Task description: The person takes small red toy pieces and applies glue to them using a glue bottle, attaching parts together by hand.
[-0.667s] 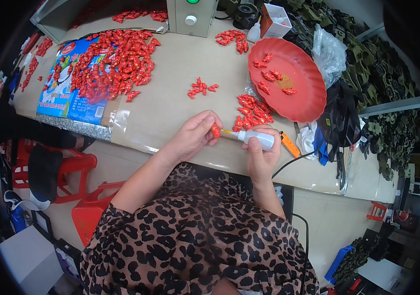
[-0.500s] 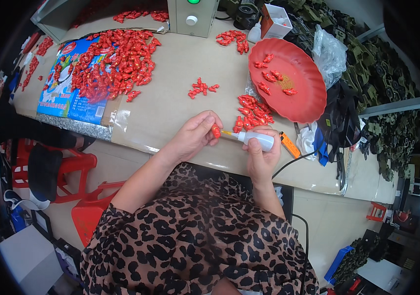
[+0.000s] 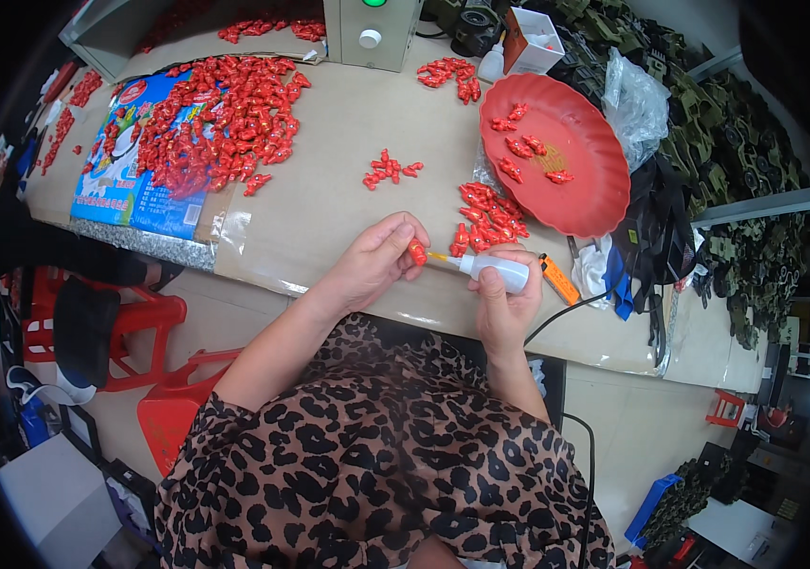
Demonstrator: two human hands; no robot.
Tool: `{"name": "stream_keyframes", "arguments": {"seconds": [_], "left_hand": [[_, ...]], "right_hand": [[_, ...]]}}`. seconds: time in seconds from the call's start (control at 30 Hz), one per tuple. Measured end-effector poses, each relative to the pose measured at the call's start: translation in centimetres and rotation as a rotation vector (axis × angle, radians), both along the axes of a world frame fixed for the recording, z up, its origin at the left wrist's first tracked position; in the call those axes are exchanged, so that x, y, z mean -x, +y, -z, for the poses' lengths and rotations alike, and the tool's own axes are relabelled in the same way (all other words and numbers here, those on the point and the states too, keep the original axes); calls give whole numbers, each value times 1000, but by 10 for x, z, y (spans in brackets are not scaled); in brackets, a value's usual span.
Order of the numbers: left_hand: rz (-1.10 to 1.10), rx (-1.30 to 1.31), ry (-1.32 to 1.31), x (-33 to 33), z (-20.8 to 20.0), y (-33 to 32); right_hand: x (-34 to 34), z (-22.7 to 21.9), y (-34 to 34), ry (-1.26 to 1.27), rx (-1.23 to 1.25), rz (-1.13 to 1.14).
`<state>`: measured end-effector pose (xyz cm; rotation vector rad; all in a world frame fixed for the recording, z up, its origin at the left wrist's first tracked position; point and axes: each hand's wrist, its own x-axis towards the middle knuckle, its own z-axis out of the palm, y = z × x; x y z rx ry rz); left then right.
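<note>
Between the fingertips of my left hand (image 3: 383, 254) is a small red figurine (image 3: 417, 252), pinched near the table's front edge. My right hand (image 3: 511, 294) is closed around a squeeze bottle (image 3: 500, 271), white and translucent with a thin yellowish nozzle. The bottle lies nearly level, its nozzle tip at or very close to the figurine's right side; I cannot tell whether they touch. A little group of red figurines (image 3: 389, 170) lies just beyond my left hand. Another pile of red figurines (image 3: 486, 218) sits beyond my right hand.
A red scalloped tray (image 3: 587, 204) holding several figurines stands at the right. A large figurine heap (image 3: 225, 123) covers a blue printed sheet (image 3: 154, 209) at the left. Beside my right hand lie an orange tool (image 3: 558, 279) and a black cable (image 3: 566, 310). A grey box (image 3: 372, 47) stands behind.
Almost nothing differs. Both hands keep their places, with the figurine and the bottle held as before; the figurine looks very slightly turned.
</note>
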<state>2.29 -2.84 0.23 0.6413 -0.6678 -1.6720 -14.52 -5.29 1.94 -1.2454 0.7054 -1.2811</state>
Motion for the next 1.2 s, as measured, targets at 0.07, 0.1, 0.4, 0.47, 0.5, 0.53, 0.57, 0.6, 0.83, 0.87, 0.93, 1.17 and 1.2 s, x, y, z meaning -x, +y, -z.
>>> {"name": "stream_keyframes", "arguments": {"seconds": [0.07,0.1,0.4,0.47,0.5,0.53,0.57,0.6,0.83,0.87,0.93,1.17,1.2], "left_hand": [[6,5,7,0,-1,0],[7,6,7,1,-1,0],[0,-1,-33,0,-1,0],[-5,3,9,0,-1,0],[-4,3,9,1,-1,0],[-14,-3,29,1,-1,1],[-24,-10,49,1,-1,1],[-23,-9,48,2,-2,2],[-139,-14,105,6,0,8],[-142,8,89,7,0,8],[-141,12,69,8,-1,8],[-154,24,43,8,2,9],[-154,24,43,7,2,9]], "right_hand": [[0,-1,0,2,-8,8],[0,-2,1,-2,-3,-1],[0,0,0,-8,-12,15],[0,-1,1,-8,-9,18],[-1,0,1,-58,-28,33],[-1,0,0,-107,-48,48],[-1,0,-1,-108,-47,48],[-1,-1,-2,-188,-107,37],[-1,2,0,-187,-160,44],[-1,1,1,-186,-159,46],[-2,0,1,-136,-124,63],[-1,1,0,-66,-88,75],[-1,1,1,-49,-80,75]]}}
